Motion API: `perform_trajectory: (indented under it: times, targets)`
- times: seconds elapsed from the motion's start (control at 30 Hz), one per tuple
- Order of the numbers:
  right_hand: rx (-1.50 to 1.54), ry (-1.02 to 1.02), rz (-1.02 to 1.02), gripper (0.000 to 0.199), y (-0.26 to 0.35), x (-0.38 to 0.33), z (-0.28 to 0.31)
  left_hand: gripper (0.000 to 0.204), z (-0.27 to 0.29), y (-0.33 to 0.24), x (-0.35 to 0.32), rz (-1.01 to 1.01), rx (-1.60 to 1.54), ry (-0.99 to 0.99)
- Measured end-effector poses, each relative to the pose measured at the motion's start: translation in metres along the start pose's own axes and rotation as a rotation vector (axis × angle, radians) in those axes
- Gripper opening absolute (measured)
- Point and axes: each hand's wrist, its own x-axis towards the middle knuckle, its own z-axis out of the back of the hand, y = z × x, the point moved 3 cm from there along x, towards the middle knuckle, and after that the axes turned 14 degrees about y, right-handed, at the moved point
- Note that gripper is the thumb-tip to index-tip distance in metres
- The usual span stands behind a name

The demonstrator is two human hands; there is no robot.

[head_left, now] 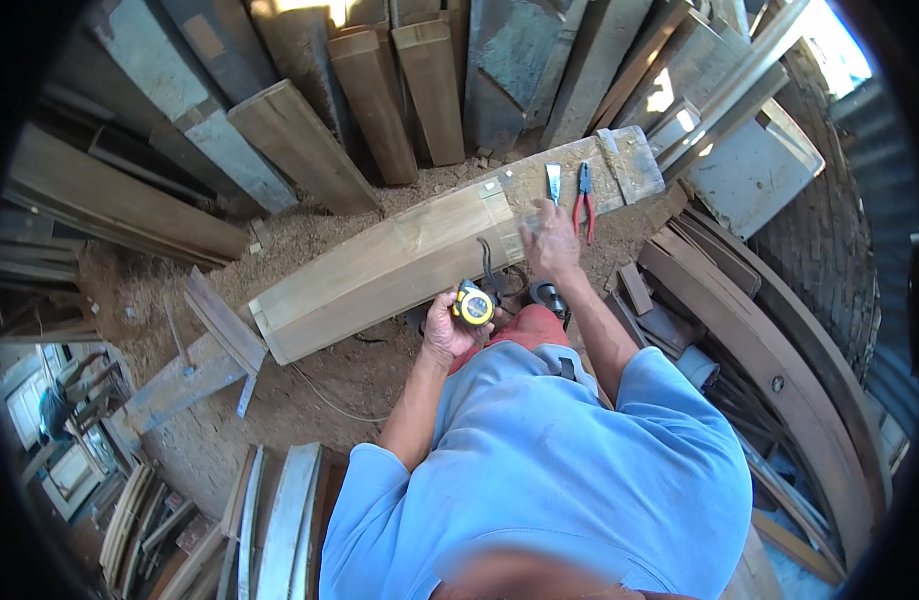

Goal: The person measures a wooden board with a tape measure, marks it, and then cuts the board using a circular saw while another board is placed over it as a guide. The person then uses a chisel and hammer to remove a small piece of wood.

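My left hand (442,328) is wrapped round a yellow and black tape measure (474,306), held above my lap. My right hand (552,245) reaches over the far end of the wooden bench, its fingers closed on the handle of a scraper (553,180). Only the scraper's flat blade shows beyond the fingertips. Just right of it lie red-handled pliers (584,200) with dark jaws. A thick pale wooden board (379,265) rests along the bench (629,165), its right end beside my right hand.
Planks (429,90) lean upright along the far side. Curved timbers (769,330) are stacked at the right, more boards (269,520) at the lower left. A dark hooked metal tool (487,262) is by the board's near edge. Sawdust covers the ground (149,290). Another person (59,405) is far left.
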Motion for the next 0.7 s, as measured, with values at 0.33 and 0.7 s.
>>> perform_trajectory:
  times: [0.33, 0.7]
  targets:
    - [0.208, 0.058, -0.376, 0.058, -0.105, 0.021, -0.056, 0.054, -0.009, 0.009, 0.009, 0.273, 0.22, -0.006]
    - [0.487, -0.316, -0.733, 0.045, -0.263, -0.023, 0.01, 0.056, -0.005, 0.0, 0.017, 0.202, 0.296, -0.117]
